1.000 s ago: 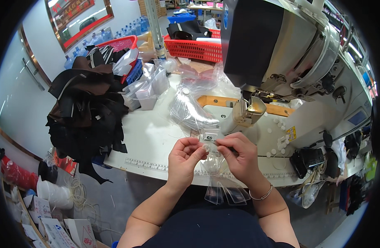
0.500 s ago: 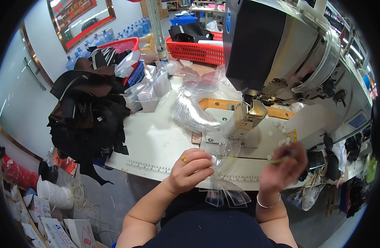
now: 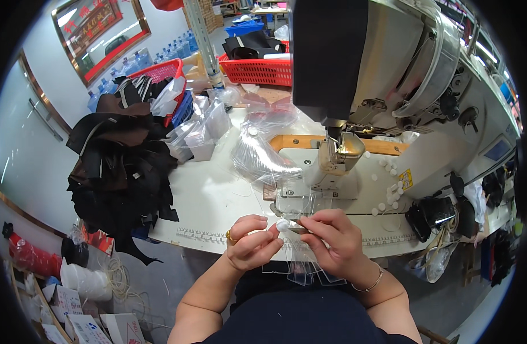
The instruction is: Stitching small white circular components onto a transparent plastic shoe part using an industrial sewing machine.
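Hold the white disc (image 3: pixel 282 225) steady above the near edge of the table (image 3: pixel 197 213), pinched by the left hand's (image 3: pixel 253 243) fingers; with the small dark tool (image 3: pixel 298 230), probably snips, pinched in right-hand (image 3: pixel 334 242) fingers, avoid nicking the clear plastic sheets (image 3: pixel 301 274).

The fabric pile (image 3: pixel 120 166) lies left, the sewing machine (image 3: pixel 330 63) right, the plastic stack (image 3: pixel 260 153) between them, beyond the left hand (image 3: pixel 251 243).

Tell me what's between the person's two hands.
In the head view, a white disc and the tips of a metal tool sit between left hand and right hand, with clear plastic strips lower.
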### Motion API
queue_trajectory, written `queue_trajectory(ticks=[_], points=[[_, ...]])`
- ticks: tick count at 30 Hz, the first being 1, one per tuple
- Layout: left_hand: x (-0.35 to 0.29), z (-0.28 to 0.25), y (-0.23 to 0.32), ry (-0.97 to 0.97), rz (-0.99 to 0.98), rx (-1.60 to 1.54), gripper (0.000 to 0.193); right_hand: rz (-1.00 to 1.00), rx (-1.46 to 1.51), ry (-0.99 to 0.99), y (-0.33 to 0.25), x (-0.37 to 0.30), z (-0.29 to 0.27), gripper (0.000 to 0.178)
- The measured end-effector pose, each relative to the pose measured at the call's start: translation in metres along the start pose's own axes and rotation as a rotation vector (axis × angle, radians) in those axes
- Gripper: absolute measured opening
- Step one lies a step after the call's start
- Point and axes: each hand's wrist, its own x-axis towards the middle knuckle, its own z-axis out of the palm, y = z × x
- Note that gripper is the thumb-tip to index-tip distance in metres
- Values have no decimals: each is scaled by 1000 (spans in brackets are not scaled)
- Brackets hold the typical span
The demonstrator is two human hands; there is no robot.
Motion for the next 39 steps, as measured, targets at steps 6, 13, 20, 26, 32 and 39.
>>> queue_trajectory(ticks=[6,13,20,26,32,39], points=[[1,1,0,-17,45,-4,34,61,75,-124,0,8,-1,20],[-3,1,1,-19,27,-8,31,186,186,-83,5,6,-6,21],[-3,6,3,6,48,-47,33,102,149,-145,6,7,-2,19],[-5,5,2,15,40,-58,32,149,195,-72,7,6,-5,18],[-2,6,3,16,55,-84,32,67,170,-165,9,7,-4,19],[-6,3,1,11,34,-84,32,146,148,-131,9,8,-12,20]])
